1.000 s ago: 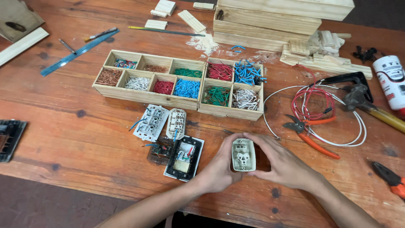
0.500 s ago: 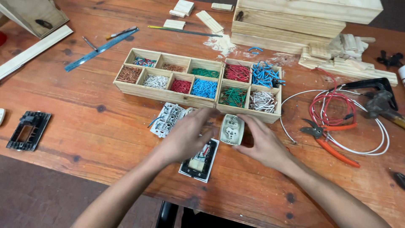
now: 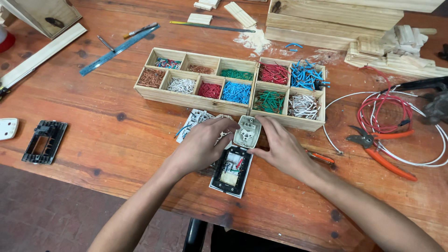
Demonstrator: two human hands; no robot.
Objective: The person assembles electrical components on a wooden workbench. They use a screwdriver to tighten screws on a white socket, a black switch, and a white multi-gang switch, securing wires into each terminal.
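Both my hands meet over a small white socket module (image 3: pixel 247 132) just in front of the wooden divider tray. My right hand (image 3: pixel 278 146) pinches its right side and holds it tilted up. My left hand (image 3: pixel 203 143) touches its left edge with the fingertips, palm down over another white module (image 3: pixel 194 120) lying on the table. Below the hands lies a black-framed wall switch unit (image 3: pixel 231 170) with its inner wiring exposed.
The wooden divider tray (image 3: pixel 195 101) holds sorted coloured wire pieces. Right: orange-handled cutters (image 3: pixel 383 151), coiled red and white wire (image 3: pixel 382 112), an orange-handled tool (image 3: pixel 321 158). Left: black frame (image 3: pixel 45 141), white plate (image 3: pixel 8 128), metal ruler (image 3: pixel 116 49). Wood blocks (image 3: pixel 331 18) at the back.
The view shifted so the table contents sit further right and lower. My left hand let go of the socket module, reached toward the modules on the left, and now touches the module again.
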